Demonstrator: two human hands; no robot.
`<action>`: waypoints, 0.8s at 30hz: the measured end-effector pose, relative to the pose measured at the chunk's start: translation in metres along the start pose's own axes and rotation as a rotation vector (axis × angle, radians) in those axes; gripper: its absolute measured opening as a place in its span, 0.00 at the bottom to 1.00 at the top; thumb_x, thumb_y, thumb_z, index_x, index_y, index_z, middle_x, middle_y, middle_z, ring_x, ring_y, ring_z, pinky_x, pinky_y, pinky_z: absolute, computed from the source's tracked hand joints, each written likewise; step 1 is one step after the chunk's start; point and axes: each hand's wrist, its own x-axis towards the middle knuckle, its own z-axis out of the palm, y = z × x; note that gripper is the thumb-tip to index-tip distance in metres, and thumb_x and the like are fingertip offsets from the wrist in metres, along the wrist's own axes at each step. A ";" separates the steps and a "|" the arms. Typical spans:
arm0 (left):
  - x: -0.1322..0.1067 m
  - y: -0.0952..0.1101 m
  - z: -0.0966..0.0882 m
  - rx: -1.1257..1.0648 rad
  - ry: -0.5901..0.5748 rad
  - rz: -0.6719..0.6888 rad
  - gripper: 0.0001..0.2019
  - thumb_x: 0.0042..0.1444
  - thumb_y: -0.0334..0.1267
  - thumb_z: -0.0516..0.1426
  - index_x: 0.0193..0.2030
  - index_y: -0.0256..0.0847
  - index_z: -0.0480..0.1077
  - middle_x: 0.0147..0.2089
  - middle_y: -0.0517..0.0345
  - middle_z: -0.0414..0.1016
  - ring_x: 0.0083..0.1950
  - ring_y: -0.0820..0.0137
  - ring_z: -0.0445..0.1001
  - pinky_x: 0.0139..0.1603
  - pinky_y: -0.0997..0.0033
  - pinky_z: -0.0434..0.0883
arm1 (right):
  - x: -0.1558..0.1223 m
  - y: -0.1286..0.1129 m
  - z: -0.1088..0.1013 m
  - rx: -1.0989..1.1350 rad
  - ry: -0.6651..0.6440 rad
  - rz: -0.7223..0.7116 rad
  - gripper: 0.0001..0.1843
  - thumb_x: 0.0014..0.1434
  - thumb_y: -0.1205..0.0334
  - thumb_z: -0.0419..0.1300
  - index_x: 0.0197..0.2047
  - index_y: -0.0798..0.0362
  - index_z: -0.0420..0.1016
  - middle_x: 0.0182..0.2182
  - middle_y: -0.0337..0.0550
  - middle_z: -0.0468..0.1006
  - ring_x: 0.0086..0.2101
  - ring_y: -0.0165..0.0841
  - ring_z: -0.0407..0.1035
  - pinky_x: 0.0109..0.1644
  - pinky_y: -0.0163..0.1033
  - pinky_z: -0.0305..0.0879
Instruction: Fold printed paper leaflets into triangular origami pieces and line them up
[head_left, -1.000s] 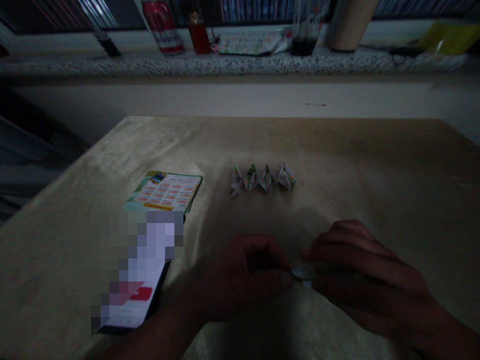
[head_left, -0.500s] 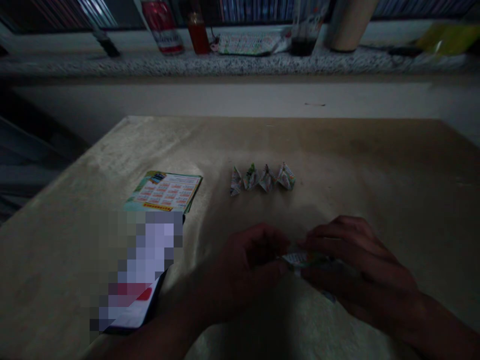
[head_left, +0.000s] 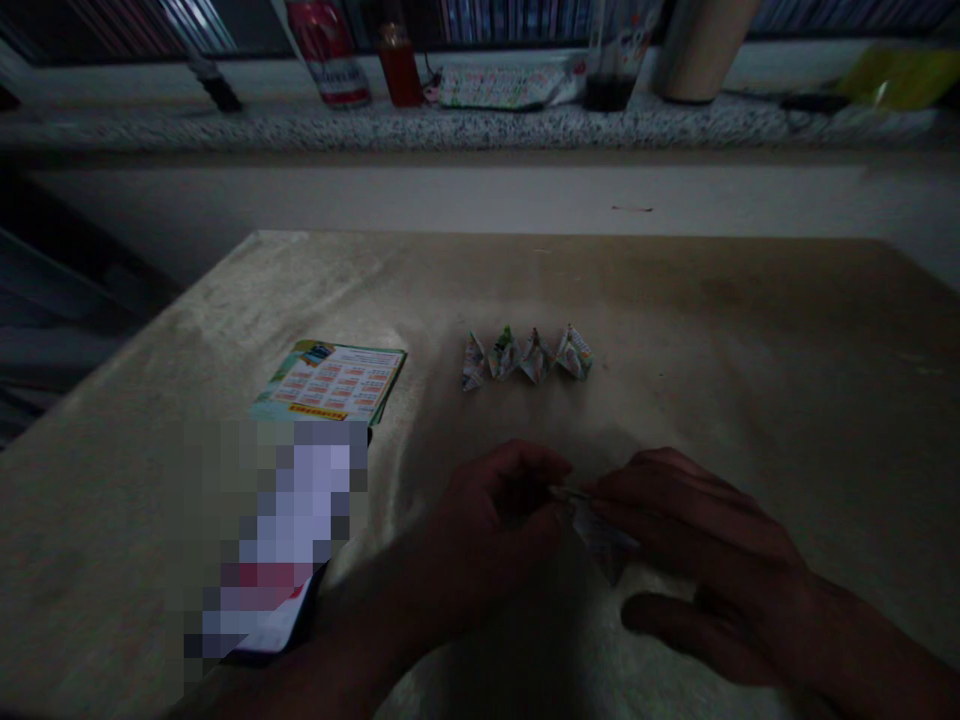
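A small folded piece of printed paper lies between my two hands, low over the table. My left hand pinches its left end between thumb and fingers. Over its upper right side rest the outstretched fingers of my right hand, with the thumb held apart below, clear of the paper. Part of the paper is hidden under those fingers, and dim light blurs its folds. Beyond my hands stands a row of several small folded paper shapes, pointed at the top and printed in the same way.
To the left lies a stack of printed cards, with a phone, partly blurred out, just below it. Along the granite sill stand a red can, a small red bottle, a cup with dark liquid and a beige cylinder.
My right thumb has come away from the paper and spread downward. The paper has turned, so one pointed part now hangs toward me. My left hand keeps its pinch.
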 end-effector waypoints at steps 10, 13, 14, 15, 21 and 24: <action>0.003 -0.002 -0.001 -0.055 -0.067 -0.006 0.11 0.56 0.36 0.66 0.47 0.40 0.79 0.42 0.55 0.83 0.43 0.68 0.79 0.45 0.69 0.74 | 0.008 -0.011 0.017 0.456 0.216 0.697 0.21 0.55 0.72 0.71 0.51 0.46 0.78 0.31 0.33 0.87 0.28 0.27 0.82 0.31 0.25 0.78; 0.005 -0.001 -0.005 -0.046 -0.096 -0.039 0.08 0.60 0.39 0.65 0.44 0.41 0.82 0.38 0.56 0.84 0.39 0.70 0.78 0.42 0.72 0.73 | 0.011 -0.011 0.015 0.553 0.223 0.794 0.16 0.55 0.70 0.70 0.46 0.47 0.80 0.27 0.31 0.86 0.25 0.26 0.80 0.27 0.23 0.75; 0.005 -0.001 -0.005 -0.030 -0.112 -0.045 0.08 0.60 0.40 0.64 0.43 0.40 0.83 0.37 0.56 0.83 0.38 0.70 0.77 0.41 0.72 0.72 | 0.011 -0.011 0.015 0.565 0.228 0.810 0.15 0.55 0.70 0.70 0.46 0.47 0.80 0.27 0.32 0.85 0.25 0.26 0.80 0.27 0.23 0.75; 0.006 -0.001 -0.006 -0.021 -0.132 -0.051 0.08 0.61 0.40 0.64 0.43 0.40 0.83 0.36 0.56 0.83 0.37 0.70 0.77 0.41 0.72 0.71 | 0.011 -0.011 0.014 0.574 0.229 0.822 0.15 0.55 0.69 0.70 0.45 0.47 0.81 0.26 0.32 0.85 0.25 0.26 0.80 0.26 0.23 0.74; 0.008 -0.003 -0.006 0.014 -0.159 -0.058 0.09 0.58 0.43 0.66 0.36 0.38 0.83 0.32 0.56 0.82 0.34 0.70 0.76 0.36 0.74 0.69 | 0.009 -0.012 0.015 0.559 0.213 0.856 0.13 0.54 0.66 0.71 0.44 0.49 0.80 0.24 0.35 0.82 0.22 0.27 0.76 0.24 0.26 0.71; 0.008 -0.003 -0.004 0.064 -0.120 -0.042 0.08 0.56 0.41 0.66 0.34 0.38 0.83 0.30 0.57 0.81 0.31 0.71 0.75 0.34 0.74 0.68 | 0.008 -0.013 0.016 0.516 0.195 0.857 0.12 0.53 0.66 0.71 0.43 0.50 0.80 0.25 0.36 0.82 0.22 0.27 0.75 0.23 0.27 0.71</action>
